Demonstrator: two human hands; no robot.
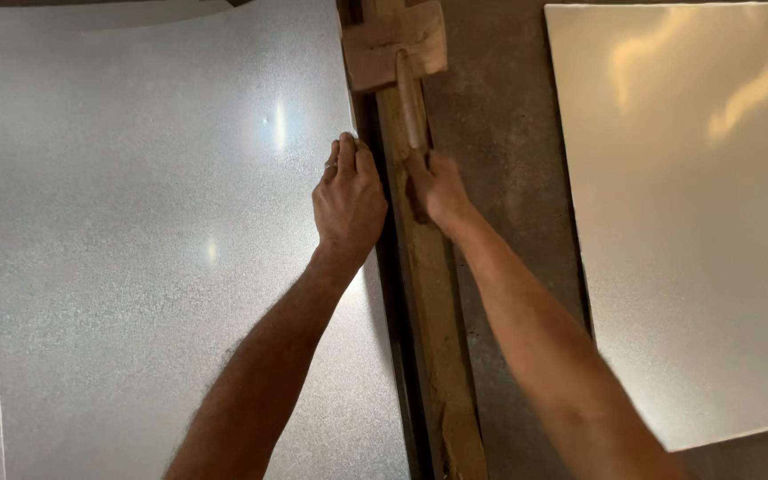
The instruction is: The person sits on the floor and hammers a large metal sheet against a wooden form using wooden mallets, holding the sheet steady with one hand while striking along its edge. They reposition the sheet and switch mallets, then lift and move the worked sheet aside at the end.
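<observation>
- Both bare forearms reach up from the bottom edge.
- Left hand point(348, 203) lies palm down, fingers together and stretched flat, pressing the right edge of a large grey metal sheet point(153, 249).
- Right hand point(437, 188) is curled tight around the handle of a wooden mallet point(399, 53), whose block head rests further up.
- Mallet and right hand sit over a long wooden beam point(437, 356) running just beside the sheet's edge.
- Well apart, to the right, a second metal sheet point(695, 222) lies on the brown floor point(508, 133).
</observation>
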